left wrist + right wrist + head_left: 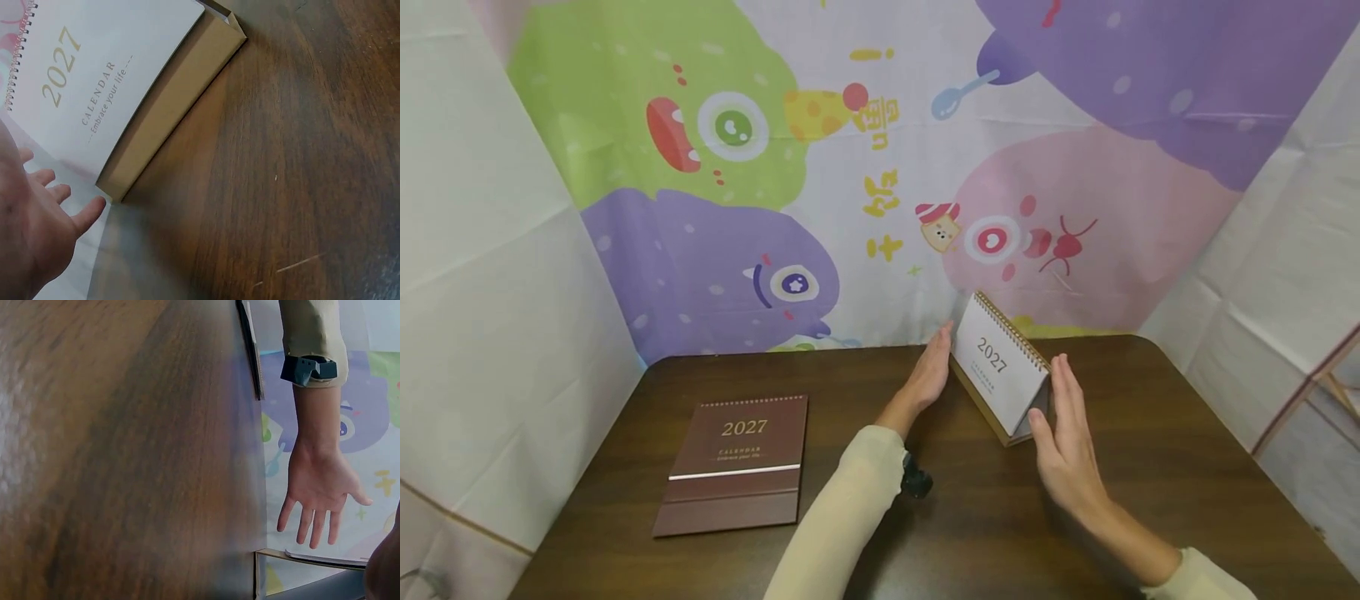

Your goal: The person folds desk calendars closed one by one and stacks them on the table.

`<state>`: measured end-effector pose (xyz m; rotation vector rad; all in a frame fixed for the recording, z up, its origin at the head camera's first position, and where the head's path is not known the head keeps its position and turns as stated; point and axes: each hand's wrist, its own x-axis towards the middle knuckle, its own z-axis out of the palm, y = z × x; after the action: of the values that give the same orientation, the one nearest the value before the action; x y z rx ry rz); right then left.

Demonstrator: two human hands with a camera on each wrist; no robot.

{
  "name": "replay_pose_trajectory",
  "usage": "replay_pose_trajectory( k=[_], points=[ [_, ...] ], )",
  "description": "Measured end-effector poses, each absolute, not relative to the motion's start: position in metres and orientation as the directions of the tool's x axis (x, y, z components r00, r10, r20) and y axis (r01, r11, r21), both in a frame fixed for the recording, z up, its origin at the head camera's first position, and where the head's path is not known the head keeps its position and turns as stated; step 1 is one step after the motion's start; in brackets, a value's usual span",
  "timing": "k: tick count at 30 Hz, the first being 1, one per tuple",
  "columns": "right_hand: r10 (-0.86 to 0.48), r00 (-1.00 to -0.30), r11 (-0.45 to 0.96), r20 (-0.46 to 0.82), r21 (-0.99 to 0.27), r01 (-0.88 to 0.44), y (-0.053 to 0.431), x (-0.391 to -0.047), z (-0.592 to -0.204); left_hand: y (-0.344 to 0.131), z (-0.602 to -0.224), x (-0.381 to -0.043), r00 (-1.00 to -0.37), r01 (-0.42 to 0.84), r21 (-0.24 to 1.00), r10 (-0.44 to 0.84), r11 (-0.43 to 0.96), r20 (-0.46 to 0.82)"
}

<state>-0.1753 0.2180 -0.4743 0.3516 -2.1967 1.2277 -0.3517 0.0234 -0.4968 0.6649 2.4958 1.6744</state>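
A white desk calendar marked 2027 stands tent-like on its tan cardboard base at the table's back right, turned at an angle. My left hand is at its left end, fingers straight and palm facing the calendar. In the left wrist view the spread fingertips are right beside the calendar's lower corner. On the other end my right hand holds its fingers straight up along the calendar's edge, thumb apart and near the front face. The right wrist view shows the left palm facing across, fingers spread.
A maroon 2027 calendar lies flat on the left of the dark wooden table. Behind the table hangs a cloth backdrop with cartoon monsters, and white cloth walls flank the sides. A dark camera is strapped at the left wrist.
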Motion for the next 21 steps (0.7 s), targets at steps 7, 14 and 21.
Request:
replay_pose_trajectory(
  k=[7,14,21],
  points=[
    [0.051,-0.782,0.541,0.621,-0.675,-0.501,0.218,-0.177,-0.475,0.032,-0.545,-0.396,-0.895,0.294,0.927,0.408,0.234,0.181],
    [0.040,-0.797,0.549,0.603,-0.680,-0.487,0.219,-0.176,-0.473,0.033,-0.537,-0.390,-0.876,0.278,0.941,0.452,0.192,0.167],
    [0.038,-0.787,0.566,0.616,-0.662,-0.491,0.219,-0.176,-0.474,0.029,-0.482,-0.344,-0.875,0.329,0.901,0.450,0.283,0.178]
  ],
)
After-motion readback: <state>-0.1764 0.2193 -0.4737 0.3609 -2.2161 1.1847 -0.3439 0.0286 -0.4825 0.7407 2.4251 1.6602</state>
